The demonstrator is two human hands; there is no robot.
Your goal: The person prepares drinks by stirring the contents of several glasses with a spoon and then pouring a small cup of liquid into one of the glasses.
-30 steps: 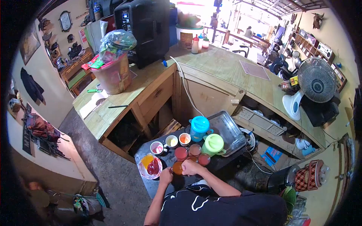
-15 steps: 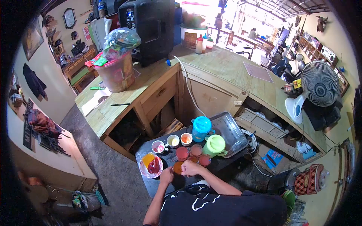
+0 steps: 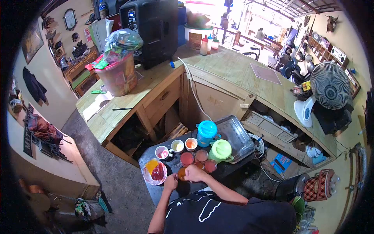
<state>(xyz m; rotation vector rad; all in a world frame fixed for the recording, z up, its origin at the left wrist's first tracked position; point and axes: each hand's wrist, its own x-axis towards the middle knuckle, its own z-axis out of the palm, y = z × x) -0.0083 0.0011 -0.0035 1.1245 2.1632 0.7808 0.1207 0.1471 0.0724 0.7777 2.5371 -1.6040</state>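
A glass of orange drink [image 3: 181,173] stands on the dark table between my two hands. My left hand [image 3: 171,182] is closed at its left side and appears to grip it. Over its right side, my right hand [image 3: 196,174] is closed; whatever its fingers hold is hidden. Just beyond stand several glasses of pinkish drink, among them a red-pink one [image 3: 187,158] and a paler one [image 3: 201,155]. Left of my left hand lies a white plate [image 3: 145,176] with yellow and dark red jelly-like pieces. Behind it are a white mug [image 3: 162,152], a second mug [image 3: 177,146] and a third [image 3: 191,144].
A blue lidded pitcher [image 3: 207,132] and a green one [image 3: 221,150] stand right of the glasses. Beside them is a metal tray [image 3: 238,142]. A wooden counter [image 3: 230,72] curves around the table, bearing a bucket [image 3: 119,76], a speaker [image 3: 150,33] and a fan [image 3: 330,85].
My right hand has moved slightly left and up over the glass of orange drink. The camera view has shifted a little; the other things stay in place.
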